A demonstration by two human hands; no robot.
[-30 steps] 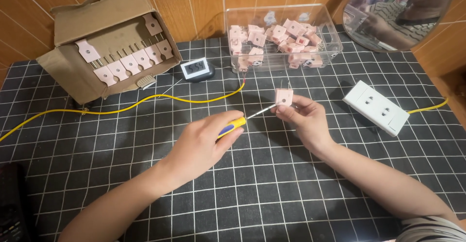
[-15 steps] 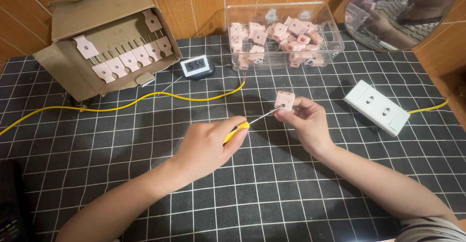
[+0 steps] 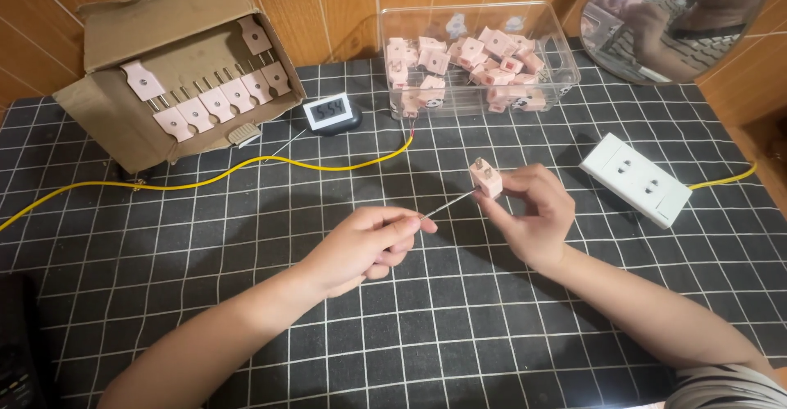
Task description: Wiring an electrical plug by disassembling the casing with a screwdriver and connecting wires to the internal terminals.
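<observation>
My right hand holds a small pink plug with two metal prongs pointing up. My left hand grips a screwdriver; its handle is hidden in my fist and only the thin metal shaft shows, its tip touching the plug's side. Both hands hover above the black grid-pattern mat near the middle.
A clear plastic bin with several pink plugs stands at the back. A cardboard box of pink plugs lies back left. A small digital timer, a yellow cable, a white power strip and a round mirror are around.
My left hand has closed over the screwdriver's yellow and blue handle, hiding it. The plug has stayed in my right hand with the tip against it.
</observation>
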